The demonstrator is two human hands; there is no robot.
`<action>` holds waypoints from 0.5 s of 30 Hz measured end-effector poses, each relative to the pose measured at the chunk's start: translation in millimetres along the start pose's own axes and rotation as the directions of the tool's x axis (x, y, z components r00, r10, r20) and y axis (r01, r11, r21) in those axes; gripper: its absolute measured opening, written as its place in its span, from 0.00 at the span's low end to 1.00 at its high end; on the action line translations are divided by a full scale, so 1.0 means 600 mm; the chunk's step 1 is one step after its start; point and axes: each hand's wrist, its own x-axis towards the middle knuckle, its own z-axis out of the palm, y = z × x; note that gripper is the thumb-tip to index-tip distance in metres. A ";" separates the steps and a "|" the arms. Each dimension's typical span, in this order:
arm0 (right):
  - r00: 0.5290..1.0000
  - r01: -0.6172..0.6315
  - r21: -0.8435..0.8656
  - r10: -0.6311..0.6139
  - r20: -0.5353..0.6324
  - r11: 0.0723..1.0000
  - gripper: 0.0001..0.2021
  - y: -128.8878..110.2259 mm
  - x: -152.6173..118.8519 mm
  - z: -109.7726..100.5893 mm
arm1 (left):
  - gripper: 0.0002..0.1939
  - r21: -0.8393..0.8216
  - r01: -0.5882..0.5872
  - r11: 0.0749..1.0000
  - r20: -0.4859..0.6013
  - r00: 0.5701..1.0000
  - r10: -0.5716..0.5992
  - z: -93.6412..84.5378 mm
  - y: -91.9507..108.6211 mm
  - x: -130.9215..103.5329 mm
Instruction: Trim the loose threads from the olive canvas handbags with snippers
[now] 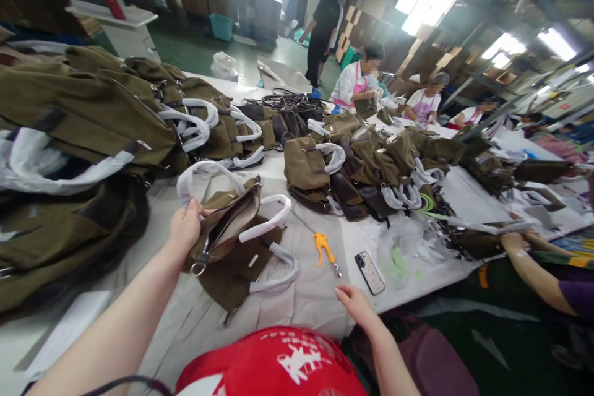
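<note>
while the left hand [185, 227] grips the olive bag [229, 229], the right hand [355, 302] rests open near the orange snips [324, 252] and phone [370, 272].

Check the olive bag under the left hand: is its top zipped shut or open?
Open. The bag gapes along its top, showing pale lining between the zipper edges, while the left hand grips one end.

Open strip of white table [320, 297] at lower centre, between the olive bag [236, 241] on the left and the phone [370, 272] on the right; only the orange-handled snips [325, 250] lying within it. Blocked at left by a high heap of bags [78, 136], at upper centre by a second bag pile [352, 167]. Crumpled plastic wrap [403, 247] crowding the right.
</note>
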 end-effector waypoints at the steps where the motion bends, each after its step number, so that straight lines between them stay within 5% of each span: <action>1: 1.000 0.002 0.003 -0.002 0.008 1.000 0.22 -0.001 0.003 0.001 | 0.29 0.012 -0.009 1.000 -0.028 1.000 0.009 -0.004 -0.001 0.000; 8: 0.992 0.010 0.006 -0.010 0.123 1.000 0.21 -0.029 0.028 0.052 | 0.32 0.093 -0.195 0.976 -0.075 0.976 0.202 -0.007 0.002 -0.038; 15: 0.980 0.100 -0.085 -0.083 0.179 0.991 0.15 -0.119 0.112 0.107 | 0.32 -0.008 -0.240 0.971 0.023 0.971 0.240 -0.004 0.011 -0.050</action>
